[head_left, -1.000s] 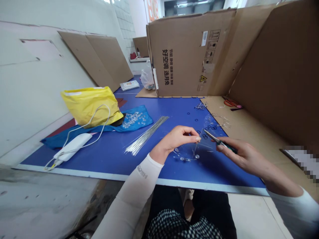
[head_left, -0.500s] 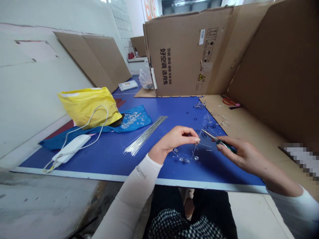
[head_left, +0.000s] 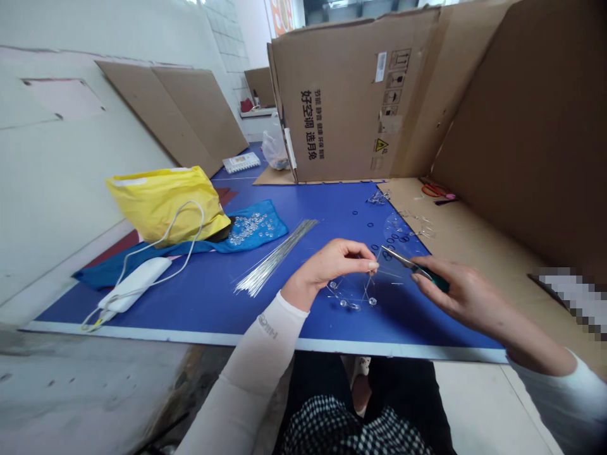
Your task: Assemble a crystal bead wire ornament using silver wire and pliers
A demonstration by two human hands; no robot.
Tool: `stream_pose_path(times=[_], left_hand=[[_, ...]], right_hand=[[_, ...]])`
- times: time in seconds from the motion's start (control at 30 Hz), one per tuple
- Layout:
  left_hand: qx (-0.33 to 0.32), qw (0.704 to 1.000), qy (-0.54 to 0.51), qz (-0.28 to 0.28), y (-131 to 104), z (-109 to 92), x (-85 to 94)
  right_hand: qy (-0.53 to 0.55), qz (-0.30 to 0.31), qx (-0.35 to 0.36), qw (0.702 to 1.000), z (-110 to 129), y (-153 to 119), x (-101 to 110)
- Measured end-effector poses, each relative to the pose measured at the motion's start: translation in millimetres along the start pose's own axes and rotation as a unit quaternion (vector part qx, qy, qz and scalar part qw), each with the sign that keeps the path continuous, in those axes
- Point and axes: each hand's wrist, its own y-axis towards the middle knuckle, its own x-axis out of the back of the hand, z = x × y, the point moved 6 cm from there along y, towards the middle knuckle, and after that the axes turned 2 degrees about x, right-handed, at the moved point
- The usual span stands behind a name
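The left hand (head_left: 339, 259) has thumb and fingertips pinched on a thin wire piece with clear beads (head_left: 372, 301), whose beads are below this hand, over the blue table (head_left: 327, 205). The right hand (head_left: 459, 291) is closed around pliers (head_left: 396, 258); their tip is near the wire, but I cannot tell if it touches. On the left sleeve (head_left: 263, 354) is a grey logo, too small for full reading. Black rings (head_left: 403, 239) lie beyond the pliers, and a metal wire bundle (head_left: 277, 258) left of the left hand. Farther, a cardboard box (head_left: 346, 82) stands like a wall, printed "好空调" in large characters and "节能 静音" in smaller ones, with handling symbols (head_left: 392, 97) and a yellow warning triangle (head_left: 380, 146).
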Motion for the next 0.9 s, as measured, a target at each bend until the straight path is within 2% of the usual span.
stream_pose_path(times=[0.3,0.57,0.73,0.9], left_hand=[[-0.007,1.000,0.001,0.007,-1,-1,-0.4],[-0.013,1.000,0.002,0.012,0,-2,0.0],[-0.005,1.000,0.002,0.017,-2,-3,-2.0],[0.021,0.999,-0.016,0.024,-4,-1,-4.3]], right_hand=[[-0.008,-0.009,0.021,1.000,7,0,4],[-0.041,-0.043,0.055,0.997,15,2,4],[-0.138,-0.063,0.087,0.985,14,-1,0],[-0.285,-0.091,0.130,0.945,19,-2,4]])
